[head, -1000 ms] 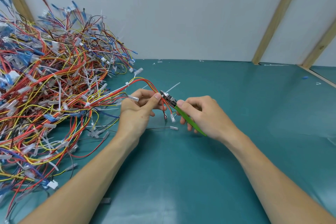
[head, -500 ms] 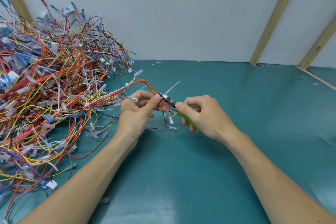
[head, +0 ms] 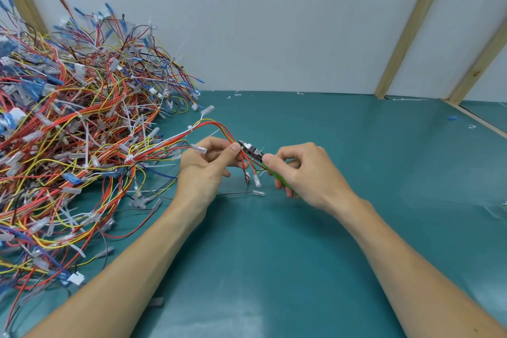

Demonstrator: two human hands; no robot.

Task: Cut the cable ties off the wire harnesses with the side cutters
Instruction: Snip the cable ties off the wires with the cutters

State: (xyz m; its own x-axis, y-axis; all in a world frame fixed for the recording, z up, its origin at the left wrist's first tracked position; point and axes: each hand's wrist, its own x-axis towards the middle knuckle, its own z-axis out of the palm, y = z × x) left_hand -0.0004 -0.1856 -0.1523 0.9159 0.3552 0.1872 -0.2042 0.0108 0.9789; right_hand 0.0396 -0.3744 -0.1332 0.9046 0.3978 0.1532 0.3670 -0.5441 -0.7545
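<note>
Green-handled side cutters (head: pixel 253 153) in right hand (head: pixel 307 173) touch left hand's (head: pixel 204 170) harness (head: pixel 219 129).

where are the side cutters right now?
Head view, centre: the side cutters are gripped in the right hand, their tip at the wire harness pinched by the left hand, right of the wire pile.

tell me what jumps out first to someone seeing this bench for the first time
A huge tangled pile of wire harnesses, red, yellow and blue, fills the left side of the teal mat. At centre, the left hand pinches one red and yellow harness pulled from the pile, while the right hand holds green-handled side cutters with the tip right at the wires.
</note>
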